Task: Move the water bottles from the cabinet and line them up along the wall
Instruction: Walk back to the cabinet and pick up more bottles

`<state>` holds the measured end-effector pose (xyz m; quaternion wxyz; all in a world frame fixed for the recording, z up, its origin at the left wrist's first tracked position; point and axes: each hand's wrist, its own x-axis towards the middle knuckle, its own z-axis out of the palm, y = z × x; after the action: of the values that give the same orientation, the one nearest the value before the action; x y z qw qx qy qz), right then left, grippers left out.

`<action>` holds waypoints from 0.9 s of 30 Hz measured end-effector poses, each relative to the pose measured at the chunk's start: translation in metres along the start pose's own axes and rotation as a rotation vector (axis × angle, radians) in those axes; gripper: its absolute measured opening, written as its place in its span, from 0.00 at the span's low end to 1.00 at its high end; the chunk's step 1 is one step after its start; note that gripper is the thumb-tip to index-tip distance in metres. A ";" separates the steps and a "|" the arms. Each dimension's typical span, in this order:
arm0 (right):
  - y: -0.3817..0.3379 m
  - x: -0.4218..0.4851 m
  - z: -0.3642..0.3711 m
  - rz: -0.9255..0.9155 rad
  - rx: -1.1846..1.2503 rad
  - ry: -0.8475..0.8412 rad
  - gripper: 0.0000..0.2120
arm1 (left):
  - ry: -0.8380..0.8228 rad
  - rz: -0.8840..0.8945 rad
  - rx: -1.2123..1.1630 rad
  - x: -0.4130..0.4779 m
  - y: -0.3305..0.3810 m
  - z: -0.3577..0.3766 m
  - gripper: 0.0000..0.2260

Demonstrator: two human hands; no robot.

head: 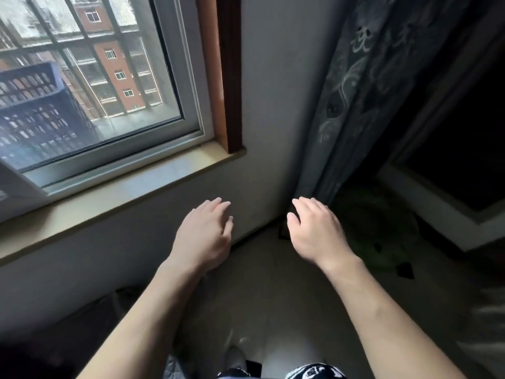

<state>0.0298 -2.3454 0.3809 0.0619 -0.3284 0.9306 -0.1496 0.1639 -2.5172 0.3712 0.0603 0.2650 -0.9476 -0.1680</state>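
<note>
No water bottle and no cabinet show in the head view. My left hand (206,232) and my right hand (314,231) are stretched out in front of me, palms down, fingers loosely spread, holding nothing. Both hover above the tiled floor (262,291), close to the foot of the white wall (273,105) under the window. The hands are about a hand's width apart.
A window (90,77) with a stone sill (114,192) fills the upper left; a blue crate (35,110) sits outside it. A patterned mattress (369,91) leans in the corner at right. Something dark green (382,228) lies on the floor by a white-framed dark opening (451,173).
</note>
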 end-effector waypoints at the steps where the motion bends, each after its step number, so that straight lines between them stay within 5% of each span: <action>1: 0.007 -0.005 -0.002 0.014 0.007 0.006 0.20 | -0.004 0.021 0.005 -0.001 0.007 0.002 0.20; 23: 0.343 -0.178 -0.104 0.321 0.024 0.118 0.23 | -0.083 0.409 -0.016 -0.042 0.357 0.129 0.16; 27: 0.390 -0.212 -0.124 0.392 0.021 0.118 0.23 | -0.123 0.487 -0.035 -0.052 0.415 0.150 0.06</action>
<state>-0.0630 -1.8941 0.3774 0.0385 -0.1309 0.9771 -0.1632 -0.0223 -2.1145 0.3751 0.0459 0.0170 -0.9824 -0.1805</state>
